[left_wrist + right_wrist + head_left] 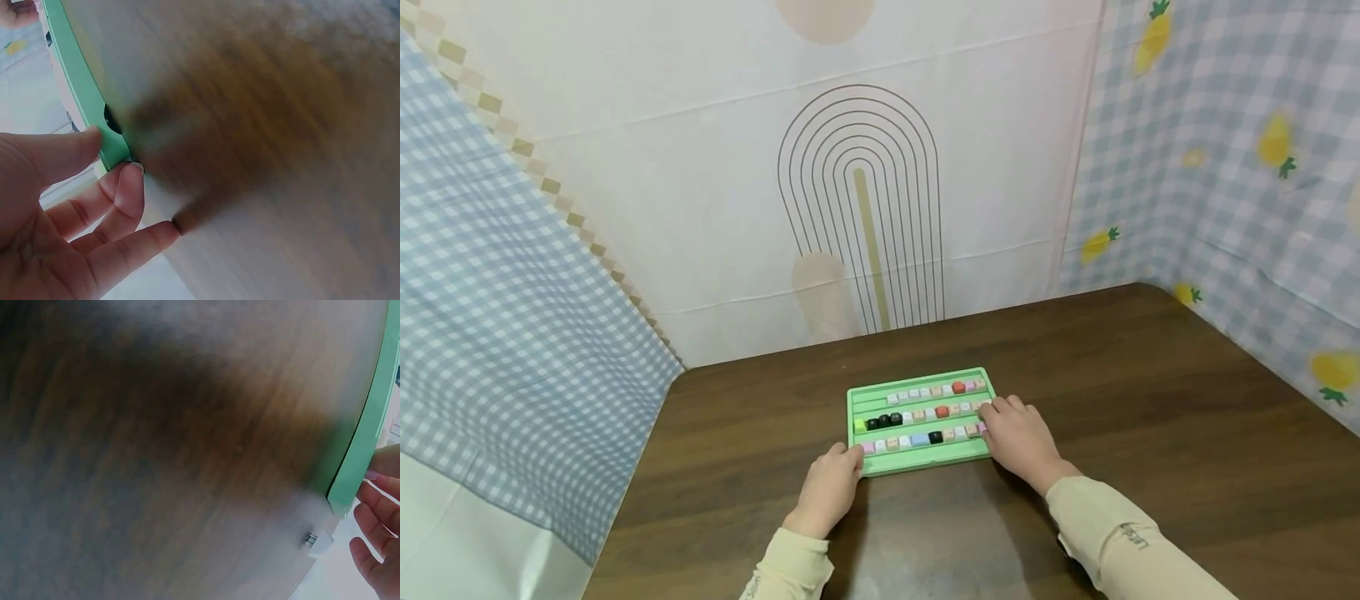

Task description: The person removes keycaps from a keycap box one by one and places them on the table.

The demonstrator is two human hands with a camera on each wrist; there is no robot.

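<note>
Brown table (1150,400); behind it pale wall cloth (700,208) with arch lines, blue checked cloth (512,250) at left, pineapple cloth (1225,225) at right. Green tray (917,461) on table, between hands, three rows of keycaps (919,439) in it. Right hand (1021,437) partly hides right ends of middle and near rows. Left hand (829,492) grips tray's near left corner, thumb against rim, fingers bent to underside. Right thumb and forefinger close together at tray's right edge; whether they pinch keycap or rim, cannot tell.
</note>
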